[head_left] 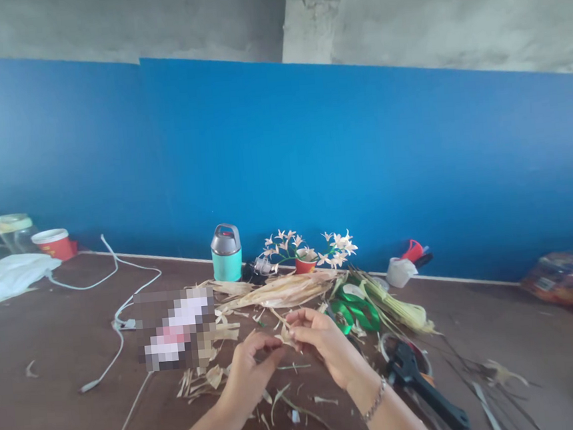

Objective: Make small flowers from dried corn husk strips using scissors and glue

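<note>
Between my hands is a small pale piece of dried husk (287, 336), petal-like, with a thin stalk-like strip pointing up and left. My right hand (323, 340) pinches it between thumb and fingers; a bracelet circles that wrist. From the left, the thumb and forefinger of my left hand (254, 368) close on its lower edge, partly blurred. Cut husk scraps (214, 376) litter the brown table (46, 390) around and beneath both hands. Behind them lies a bundle of long dried husks (286, 290).
White flowers stand in a red pot (305, 261) near a turquoise flask (226, 257). Green ribbon (358, 310) and pale green stalks (399, 305) lie right. A black-handled tool (424, 383) rests by my right forearm. White cables (118, 323) and a pixelated object (179, 328) are left.
</note>
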The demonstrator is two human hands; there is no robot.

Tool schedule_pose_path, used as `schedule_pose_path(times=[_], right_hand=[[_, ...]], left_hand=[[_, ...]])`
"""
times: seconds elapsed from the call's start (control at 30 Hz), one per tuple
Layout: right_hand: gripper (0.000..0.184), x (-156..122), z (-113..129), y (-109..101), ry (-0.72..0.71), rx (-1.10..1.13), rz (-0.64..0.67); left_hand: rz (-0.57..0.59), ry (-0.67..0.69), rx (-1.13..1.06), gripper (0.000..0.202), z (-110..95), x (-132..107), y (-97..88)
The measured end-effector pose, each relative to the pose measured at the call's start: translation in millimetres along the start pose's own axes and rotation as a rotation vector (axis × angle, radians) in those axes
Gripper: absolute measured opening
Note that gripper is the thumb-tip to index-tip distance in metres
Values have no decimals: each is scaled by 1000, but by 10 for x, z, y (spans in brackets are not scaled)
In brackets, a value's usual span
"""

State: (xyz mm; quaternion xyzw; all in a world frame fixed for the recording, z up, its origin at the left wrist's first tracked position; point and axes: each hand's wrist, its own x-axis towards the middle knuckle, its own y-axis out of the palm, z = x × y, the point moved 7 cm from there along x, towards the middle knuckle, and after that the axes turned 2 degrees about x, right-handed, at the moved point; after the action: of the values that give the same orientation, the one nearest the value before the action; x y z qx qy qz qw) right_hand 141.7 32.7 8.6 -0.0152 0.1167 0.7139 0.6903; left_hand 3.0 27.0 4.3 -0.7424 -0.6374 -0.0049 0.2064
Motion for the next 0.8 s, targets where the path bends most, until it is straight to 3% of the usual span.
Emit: schedule_pose_path(times=[0.13, 0.23, 0.33, 0.4, 0.43, 0.5, 0.57, 0.63, 0.8], right_hand=[[25, -14, 30, -13, -8, -36, -21], [20, -52, 184, -139, -77, -185, -114], [34, -144, 444, -441, -186, -425, -246], [38, -257, 591, -719, -195, -724, -320], [34, -333, 647, -865, -190, -904, -346], [17, -544, 699, -1224, -147, -1018, -462], [17, -782, 618, -1549, 47, -1293, -572], [18, -971, 457, -1717, 193, -1498, -569], [34, -1132, 57, -1722, 291, -1543, -557]], left_hand=[[8, -52, -44, 18, 52, 9, 14], [-12, -125, -76, 22, 112, 13, 1], [-21, -181, -90, 26, 140, 13, -17], [-25, -200, -104, 28, 131, 10, -28], [-27, -204, -115, 29, 120, 7, -30], [-29, -201, -141, 30, 91, 0, -28], [-39, -202, -171, 30, 68, -10, -24], [-44, -226, -199, 30, 67, -24, -14], [4, -273, -213, 28, 106, -57, 41]])
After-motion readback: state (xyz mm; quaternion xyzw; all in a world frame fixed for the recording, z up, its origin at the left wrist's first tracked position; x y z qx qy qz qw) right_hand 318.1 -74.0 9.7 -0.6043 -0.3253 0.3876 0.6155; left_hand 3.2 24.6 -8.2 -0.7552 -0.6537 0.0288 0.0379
